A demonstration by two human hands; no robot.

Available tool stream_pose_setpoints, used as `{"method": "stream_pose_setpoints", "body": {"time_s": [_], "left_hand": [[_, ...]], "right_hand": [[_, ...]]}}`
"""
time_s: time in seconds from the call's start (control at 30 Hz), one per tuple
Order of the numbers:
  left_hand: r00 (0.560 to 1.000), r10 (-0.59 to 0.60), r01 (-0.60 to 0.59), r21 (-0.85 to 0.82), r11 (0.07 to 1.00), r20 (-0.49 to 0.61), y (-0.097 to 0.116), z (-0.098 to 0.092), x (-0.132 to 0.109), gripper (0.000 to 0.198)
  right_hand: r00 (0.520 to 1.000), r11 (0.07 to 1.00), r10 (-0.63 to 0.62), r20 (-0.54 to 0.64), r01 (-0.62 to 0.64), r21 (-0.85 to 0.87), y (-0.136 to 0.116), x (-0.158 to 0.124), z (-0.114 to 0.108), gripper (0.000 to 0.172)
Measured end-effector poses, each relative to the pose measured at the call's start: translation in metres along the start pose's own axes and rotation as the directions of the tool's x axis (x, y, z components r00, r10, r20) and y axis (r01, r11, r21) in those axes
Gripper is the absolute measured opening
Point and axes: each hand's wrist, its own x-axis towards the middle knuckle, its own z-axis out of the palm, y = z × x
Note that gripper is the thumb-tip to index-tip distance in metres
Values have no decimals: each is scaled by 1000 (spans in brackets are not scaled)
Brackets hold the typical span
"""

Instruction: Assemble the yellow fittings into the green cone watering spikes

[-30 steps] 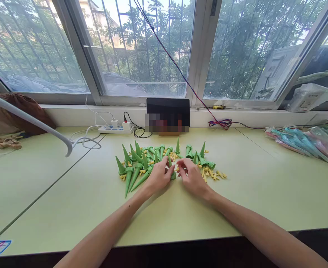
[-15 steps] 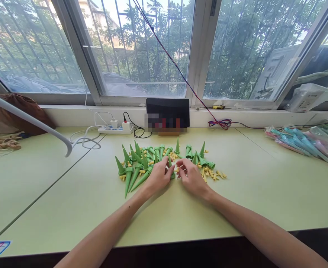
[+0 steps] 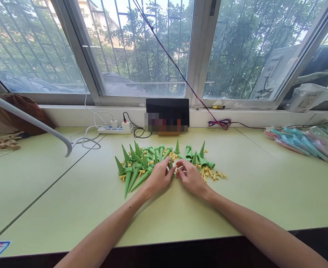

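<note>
At the middle of the table, my left hand [image 3: 160,175] is closed around a green cone [image 3: 171,163], whose tip points up between thumb and fingers. Close to its right, my right hand [image 3: 191,176] has its thumb and fingers pinched at a small yellow piece [image 3: 176,170], partly hidden by the fingertips. Several green cones [image 3: 128,178] lie or stand to the left and behind my hands. More green cones [image 3: 202,149] are behind my right hand, with loose yellow pieces [image 3: 214,175] to its right.
A dark screen [image 3: 168,113] stands behind the cones on the pale green table [image 3: 186,227]. A power strip [image 3: 115,129] with cables sits at the back left, near a white curved arm [image 3: 30,120]. Plastic bags [image 3: 300,141] lie at the right.
My fingertips have come slightly closer together. The green cone in my left hand has shifted a little right, and its base is now more hidden.
</note>
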Motion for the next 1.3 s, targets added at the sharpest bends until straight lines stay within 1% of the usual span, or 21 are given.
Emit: {"method": "stream_pose_setpoints", "body": {"time_s": [0.27,0.5,0.67,0.87,1.1,1.3], "left_hand": [[1000,13,-13,31,999,5,-2,0,0,15],[1000,-5,6,-30,1000,22,-3,0,1,16],[1000,5,-3,-89,996,30,-4,1,0,16],[1000,7,-3,-126,992,27,-5,1,1,17],[1000,-11,6,-178,984,-23,-3,1,1,16],[1000,-2,-2,-169,986,-22,-5,2,1,18]], "right_hand": [[1000,999,0,23,-2,48,0,0,0,19],[999,997,-9,38,5,81,-1,1,0,19],[999,996,-6,46,2,92,-1,0,1,21],[999,994,8,54,-14,108,-3,0,1,17],[999,998,-18,38,16,62,-9,-1,-1,16],[998,997,-31,46,28,70,-7,0,-1,17]]}}
